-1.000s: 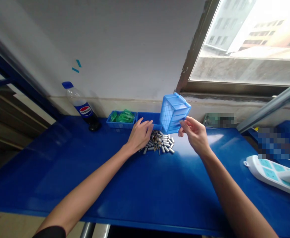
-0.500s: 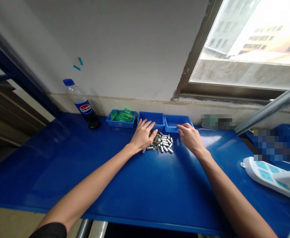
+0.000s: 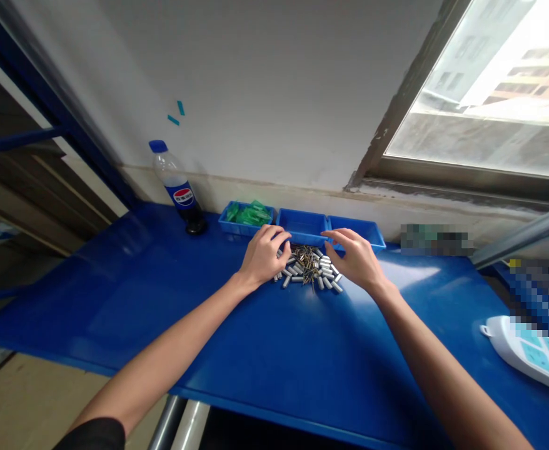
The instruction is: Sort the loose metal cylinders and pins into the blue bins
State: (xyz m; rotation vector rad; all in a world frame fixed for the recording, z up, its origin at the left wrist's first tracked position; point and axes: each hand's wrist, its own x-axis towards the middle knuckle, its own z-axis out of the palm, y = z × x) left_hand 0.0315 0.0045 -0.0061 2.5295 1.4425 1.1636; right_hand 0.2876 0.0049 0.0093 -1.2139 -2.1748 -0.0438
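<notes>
Head view: three bins [image 3: 301,223], one metal pile [image 3: 308,265] between two unclenched hands [image 3: 265,255].

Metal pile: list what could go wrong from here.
1. The pile lies loose between the left hand and right hand; a bump might scatter it over the table.
2. Silver cylinders and thin pieces lie mixed, so a grab could catch both kinds.

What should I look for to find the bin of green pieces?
Start at the blue table, along its far edge by the wall. Three blue bins stand in a row there, right of the bottle. Take the leftmost bin, nearest the bottle: it alone shows green pieces.
</notes>
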